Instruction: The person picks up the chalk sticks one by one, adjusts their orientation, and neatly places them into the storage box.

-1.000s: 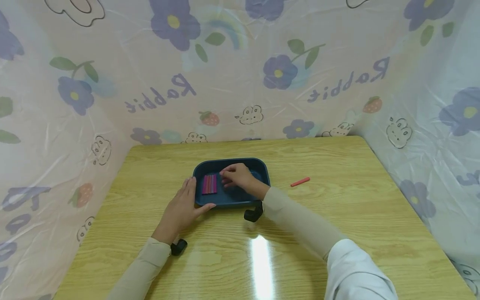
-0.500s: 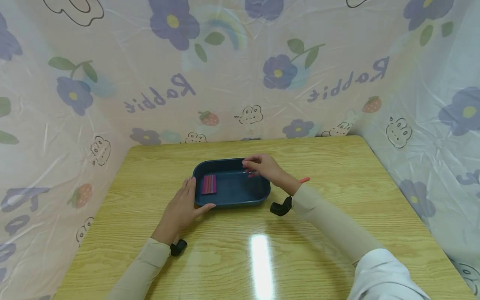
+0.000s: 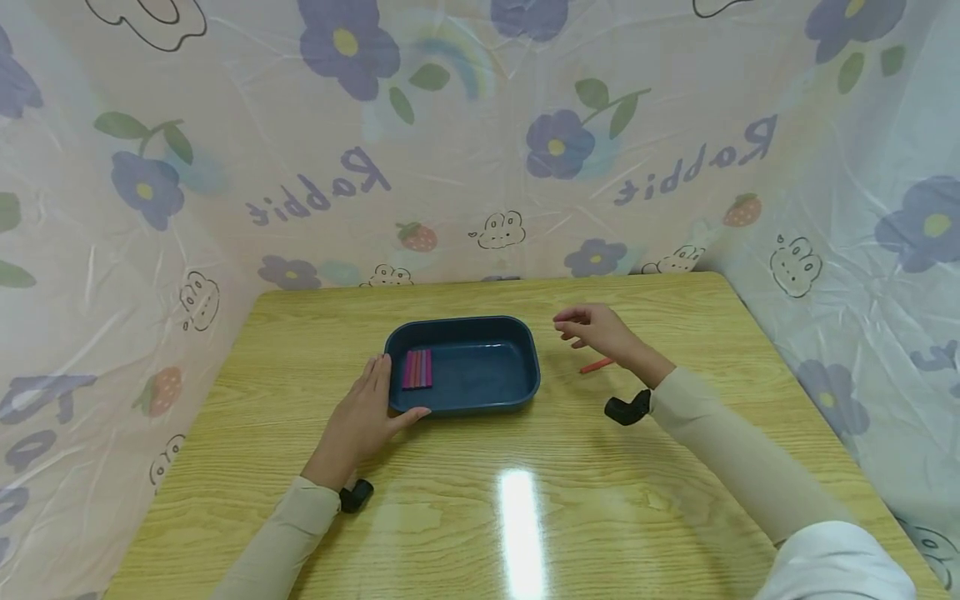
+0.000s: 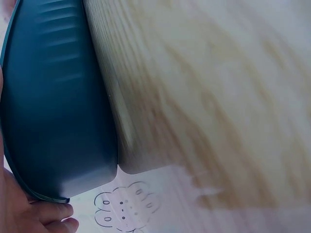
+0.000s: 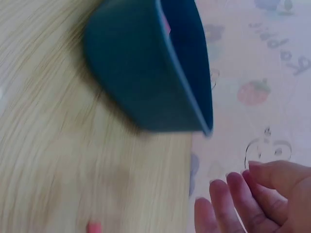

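A dark blue rectangular tray [image 3: 480,375] sits on the table with several thin pink and purple sticks [image 3: 417,369] side by side in its left end. My left hand [image 3: 363,421] rests against the tray's left front corner, fingers along the left side and thumb on the front rim. To the right of the tray, my right hand [image 3: 603,333] hovers over the table with loosely bent fingers [image 5: 221,204] and nothing visible between them. Below it lies a red stick [image 3: 596,365], partly covered by that hand; one end of the red stick [image 5: 94,226] shows in the right wrist view.
The wood-grain table [image 3: 450,500] extends around the tray on all sides. A patterned cloth [image 3: 457,167] hangs behind the table and at both sides. Each wrist carries a black camera mount, one being the right mount [image 3: 628,408].
My right hand has moved out of the tray to the right, coming over the red stick. The left hand, the tray and the sticks in it stay in place.
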The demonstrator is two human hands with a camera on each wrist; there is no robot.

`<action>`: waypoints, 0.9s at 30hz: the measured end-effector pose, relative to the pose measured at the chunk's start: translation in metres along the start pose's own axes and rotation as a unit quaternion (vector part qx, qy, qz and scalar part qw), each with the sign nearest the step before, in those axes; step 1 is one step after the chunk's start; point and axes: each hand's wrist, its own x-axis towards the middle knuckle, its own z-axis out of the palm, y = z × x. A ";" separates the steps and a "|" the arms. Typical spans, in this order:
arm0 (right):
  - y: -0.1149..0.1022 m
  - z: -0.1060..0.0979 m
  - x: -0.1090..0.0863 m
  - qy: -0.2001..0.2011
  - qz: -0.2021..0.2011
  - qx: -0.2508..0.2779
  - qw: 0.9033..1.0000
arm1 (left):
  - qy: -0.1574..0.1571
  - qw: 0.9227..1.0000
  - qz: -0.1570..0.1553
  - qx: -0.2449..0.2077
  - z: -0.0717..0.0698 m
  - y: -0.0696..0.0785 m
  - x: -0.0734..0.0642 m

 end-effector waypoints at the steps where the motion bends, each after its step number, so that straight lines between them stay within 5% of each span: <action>1: 0.003 -0.004 -0.002 0.000 0.001 0.000 1.000 | 0.000 1.000 0.001 0.000 0.000 0.000 0.000; 15: 0.030 -0.035 -0.022 0.015 0.009 -0.039 0.999 | 0.008 1.000 0.004 0.004 0.000 0.000 -0.001; 27: 0.047 -0.040 -0.024 0.041 -0.037 -0.187 0.981 | 0.013 1.000 0.006 0.003 -0.001 0.001 -0.002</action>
